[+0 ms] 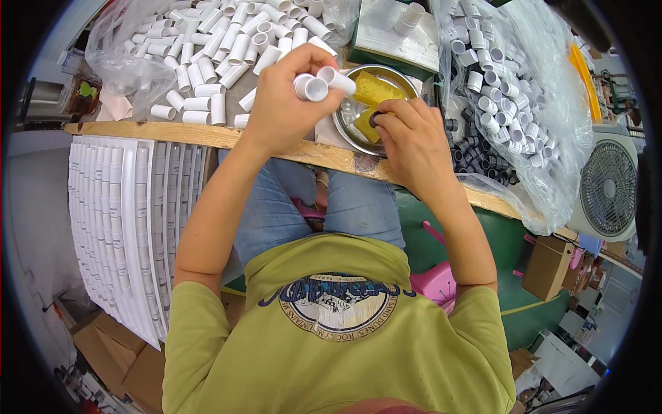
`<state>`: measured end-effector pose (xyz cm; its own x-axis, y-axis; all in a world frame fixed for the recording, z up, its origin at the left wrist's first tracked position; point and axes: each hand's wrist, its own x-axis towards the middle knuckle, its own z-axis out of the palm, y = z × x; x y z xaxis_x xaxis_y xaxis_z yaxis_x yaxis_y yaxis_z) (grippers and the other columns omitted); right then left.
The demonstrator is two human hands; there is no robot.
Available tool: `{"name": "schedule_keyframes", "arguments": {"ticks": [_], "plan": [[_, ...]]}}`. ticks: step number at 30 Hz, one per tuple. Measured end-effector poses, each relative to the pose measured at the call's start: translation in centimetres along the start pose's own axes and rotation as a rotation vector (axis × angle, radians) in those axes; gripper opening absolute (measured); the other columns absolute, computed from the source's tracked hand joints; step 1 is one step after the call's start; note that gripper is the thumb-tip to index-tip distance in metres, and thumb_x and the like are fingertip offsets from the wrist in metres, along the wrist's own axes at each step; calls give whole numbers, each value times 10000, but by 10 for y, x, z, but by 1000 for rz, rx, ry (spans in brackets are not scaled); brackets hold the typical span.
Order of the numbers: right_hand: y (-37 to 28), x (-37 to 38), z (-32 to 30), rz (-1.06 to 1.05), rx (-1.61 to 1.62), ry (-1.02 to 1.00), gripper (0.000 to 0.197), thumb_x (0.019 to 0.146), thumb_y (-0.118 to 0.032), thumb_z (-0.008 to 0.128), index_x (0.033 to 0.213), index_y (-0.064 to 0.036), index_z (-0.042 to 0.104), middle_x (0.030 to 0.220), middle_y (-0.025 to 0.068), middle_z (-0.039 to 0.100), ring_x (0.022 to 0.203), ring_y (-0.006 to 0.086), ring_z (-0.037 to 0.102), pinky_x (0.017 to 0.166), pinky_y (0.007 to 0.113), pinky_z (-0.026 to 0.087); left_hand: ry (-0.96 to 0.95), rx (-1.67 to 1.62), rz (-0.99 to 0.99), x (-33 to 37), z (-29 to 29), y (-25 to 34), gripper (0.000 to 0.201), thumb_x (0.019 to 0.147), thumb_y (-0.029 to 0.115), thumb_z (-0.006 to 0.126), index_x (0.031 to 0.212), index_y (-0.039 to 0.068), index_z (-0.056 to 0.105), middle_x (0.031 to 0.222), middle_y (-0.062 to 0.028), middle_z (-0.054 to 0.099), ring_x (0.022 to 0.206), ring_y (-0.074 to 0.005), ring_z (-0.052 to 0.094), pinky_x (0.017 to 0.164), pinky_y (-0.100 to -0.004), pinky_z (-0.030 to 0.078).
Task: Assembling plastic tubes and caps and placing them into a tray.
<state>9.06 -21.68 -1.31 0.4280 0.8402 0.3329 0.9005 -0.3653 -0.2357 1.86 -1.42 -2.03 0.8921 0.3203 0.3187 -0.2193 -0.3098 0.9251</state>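
My left hand (279, 107) is closed around white plastic tubes (314, 89); at least two show, their open ends pointing toward the right and toward me. Just right of it, my right hand (419, 141) pinches a small black round part (375, 119) between thumb and fingers. That part is at the yellow sponge (363, 127) in a round metal bowl (343, 128); whether it touches the sponge I cannot tell. Another yellow sponge piece (376, 89) lies farther back in the bowl. The fingers partly cover both the bowl and the black part.
Loose white tubes (227, 48) are heaped at the back left. A metal block (389, 38) with a white tube on top stands behind the bowl. To the right lie black parts (476, 153) and black-and-white tubes (507, 103) in clear plastic. The table's wooden edge (186, 133) runs before me.
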Motion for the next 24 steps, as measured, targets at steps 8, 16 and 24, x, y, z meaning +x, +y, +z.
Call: {"name": "schedule_keyframes", "arguments": {"ticks": [8, 16, 24], "plan": [[6, -1, -2, 396, 773, 277, 141, 828, -49, 659, 949, 19, 681, 998, 68, 636, 864, 135, 572, 766, 254, 438, -144, 129, 43, -23, 6, 16, 272, 729, 14, 717, 966, 17, 584, 785, -65, 625, 704, -118, 603, 625, -249, 463], [40, -1, -28, 550, 1124, 42, 159, 871, -125, 646, 961, 5, 663, 864, 22, 659, 814, 74, 586, 708, 243, 477, -87, 216, 171, -22, 19, 21, 231, 774, 62, 710, 960, 25, 578, 823, -94, 638, 703, -130, 600, 613, -265, 463], [157, -4, -31, 431, -508, 111, 506, 813, -313, 673, 1173, -19, 473, 1018, 193, 553, 954, 404, 542, 795, 452, 471, -82, -220, -190, -19, 16, 18, 206, 828, 127, 701, 957, 31, 572, 868, -5, 610, 779, -51, 540, 660, -226, 441]]}}
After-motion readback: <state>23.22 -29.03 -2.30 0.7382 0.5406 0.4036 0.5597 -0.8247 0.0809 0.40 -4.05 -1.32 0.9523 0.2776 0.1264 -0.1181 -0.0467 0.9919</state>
